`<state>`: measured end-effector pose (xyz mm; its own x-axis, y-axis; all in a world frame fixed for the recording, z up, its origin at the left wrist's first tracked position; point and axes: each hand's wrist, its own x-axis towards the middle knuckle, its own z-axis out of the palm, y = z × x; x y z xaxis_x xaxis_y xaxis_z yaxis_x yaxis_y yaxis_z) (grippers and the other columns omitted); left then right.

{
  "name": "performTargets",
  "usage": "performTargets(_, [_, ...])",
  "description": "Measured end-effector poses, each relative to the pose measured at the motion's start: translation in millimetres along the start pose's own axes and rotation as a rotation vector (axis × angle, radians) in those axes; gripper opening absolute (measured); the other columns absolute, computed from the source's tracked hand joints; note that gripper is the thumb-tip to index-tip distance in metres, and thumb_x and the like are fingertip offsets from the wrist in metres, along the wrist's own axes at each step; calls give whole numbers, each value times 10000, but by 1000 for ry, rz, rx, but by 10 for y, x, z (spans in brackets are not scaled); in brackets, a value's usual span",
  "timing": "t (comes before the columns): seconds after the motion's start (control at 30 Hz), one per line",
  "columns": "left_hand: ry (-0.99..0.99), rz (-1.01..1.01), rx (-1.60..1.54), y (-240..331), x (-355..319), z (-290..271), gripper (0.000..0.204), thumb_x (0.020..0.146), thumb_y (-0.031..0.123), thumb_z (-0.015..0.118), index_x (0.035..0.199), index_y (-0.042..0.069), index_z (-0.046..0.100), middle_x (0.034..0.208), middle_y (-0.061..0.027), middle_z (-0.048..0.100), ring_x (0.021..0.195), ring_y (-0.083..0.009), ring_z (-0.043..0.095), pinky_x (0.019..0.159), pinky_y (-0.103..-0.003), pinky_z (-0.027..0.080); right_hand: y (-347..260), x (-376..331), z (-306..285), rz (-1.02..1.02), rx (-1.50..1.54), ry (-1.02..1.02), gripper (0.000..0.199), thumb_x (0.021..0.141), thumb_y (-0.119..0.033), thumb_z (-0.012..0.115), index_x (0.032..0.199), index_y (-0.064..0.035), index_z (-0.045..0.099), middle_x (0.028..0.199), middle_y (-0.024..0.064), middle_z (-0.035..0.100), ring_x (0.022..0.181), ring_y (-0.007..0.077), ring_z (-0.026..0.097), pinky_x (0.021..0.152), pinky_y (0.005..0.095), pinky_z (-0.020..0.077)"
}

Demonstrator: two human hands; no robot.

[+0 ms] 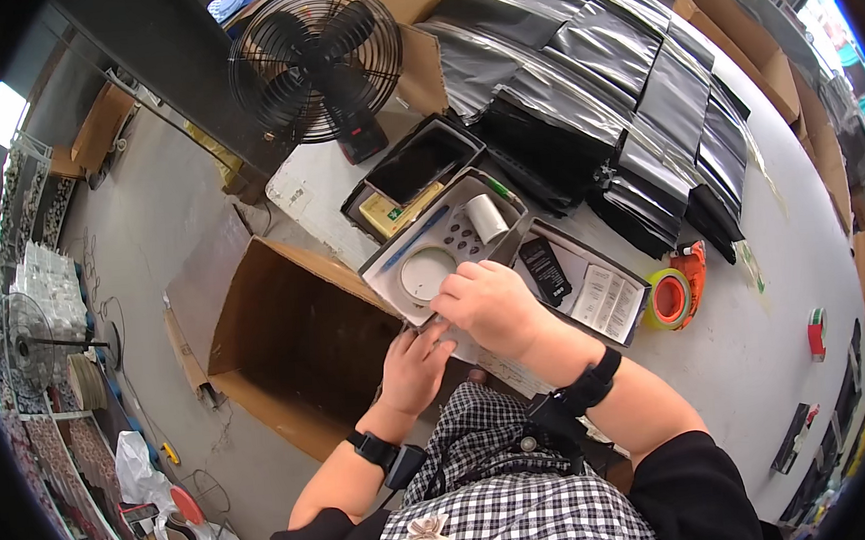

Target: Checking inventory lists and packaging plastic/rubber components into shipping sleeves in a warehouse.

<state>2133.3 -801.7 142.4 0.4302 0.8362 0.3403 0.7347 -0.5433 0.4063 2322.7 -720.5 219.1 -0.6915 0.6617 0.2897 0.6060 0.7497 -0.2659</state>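
Fingers of the right hand are bent down at the near edge of a shallow grey box, just beside a round white roll that is held in it. By the left hand, the same near corner is approached from below, its fingers partly bent and brought close to the right ones. Whether anything thin is pinched by either hand cannot be told, as the tips are partly hidden.

In the grey box, small dark discs and a white cylinder are also kept. It is flanked on the left by a dark box in which a yellow packet is placed, and on the right by an open box where a black packet and a white printed sheet are laid. Farther right, a yellow-green tape roll is set on the tabletop. Beyond, black and silver plastic sheets are piled near a black fan. Below left, a cardboard box is left open.
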Motion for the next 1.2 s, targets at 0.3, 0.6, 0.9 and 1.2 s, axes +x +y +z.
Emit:
performTargets(0.3, [150,15,124,-147,-41,27,437,686,36,688,1074,228,747,917,9,562,847,-211,559,765,-338,486,3,-3,90,15,-46,79,54,710,-171,646,760,-160,628,798,-14,558,837,190,572,742,314,464])
performTargets(0.6, [138,-26,72,-188,-46,53,433,651,3,729,1017,228,786,728,5,438,661,-189,478,601,-312,442,56,-82,360,79,-83,158,33,711,-166,631,736,-145,626,779,0,551,816,198,561,727,316,460])
performTargets(0.9, [104,-37,28,-177,-22,26,468,643,-52,700,1032,197,774,725,-13,474,660,-218,499,612,-339,454,-77,-162,300,155,-51,214,253,750,-163,617,991,-95,648,886,28,573,860,208,568,747,326,473])
performTargets(1.2, [98,109,-73,213,-133,-43,470,612,-36,639,1048,113,734,681,-15,472,605,-225,489,586,-344,431,-653,-2001,63,230,205,41,304,749,-141,663,1050,-122,703,909,-18,634,799,175,587,714,312,502])
